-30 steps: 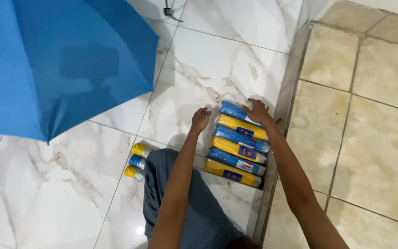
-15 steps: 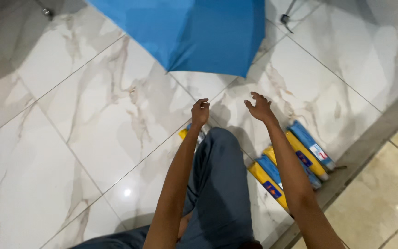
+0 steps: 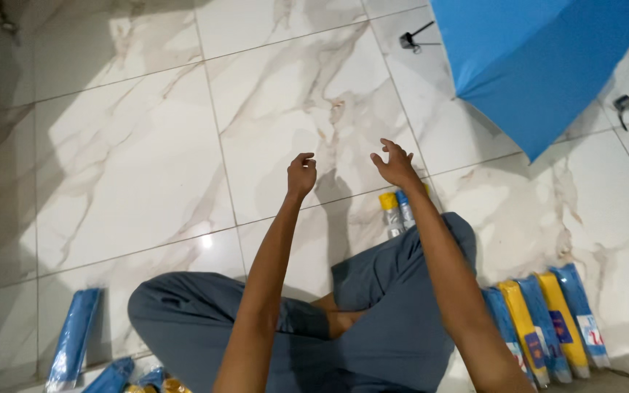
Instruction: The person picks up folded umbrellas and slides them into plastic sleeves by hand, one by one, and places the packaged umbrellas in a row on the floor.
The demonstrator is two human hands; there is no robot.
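Note:
Both my arms reach forward over the marble floor, and neither hand holds anything. My left hand [image 3: 301, 173] hangs in the air with its fingers loosely curled. My right hand [image 3: 395, 163] is beside it with fingers spread. Just below my right hand, two folded umbrellas in sleeves, one yellow [image 3: 389, 212] and one blue [image 3: 405, 207], lie on the floor against my grey trouser leg [image 3: 394, 291]. An open blue umbrella [image 3: 540, 65] rests on the floor at the far right.
A row of several packaged umbrellas, blue and yellow [image 3: 547, 324], lies at my right. More blue packaged umbrellas [image 3: 74, 338] lie at my lower left. Small black stands [image 3: 409, 40] sit on the white marble tiles [image 3: 147, 145] near the open umbrella.
The view has swung left, so the open blue umbrella and the row of packs slid to the right. My hands left the packs and now hover, held apart in the air.

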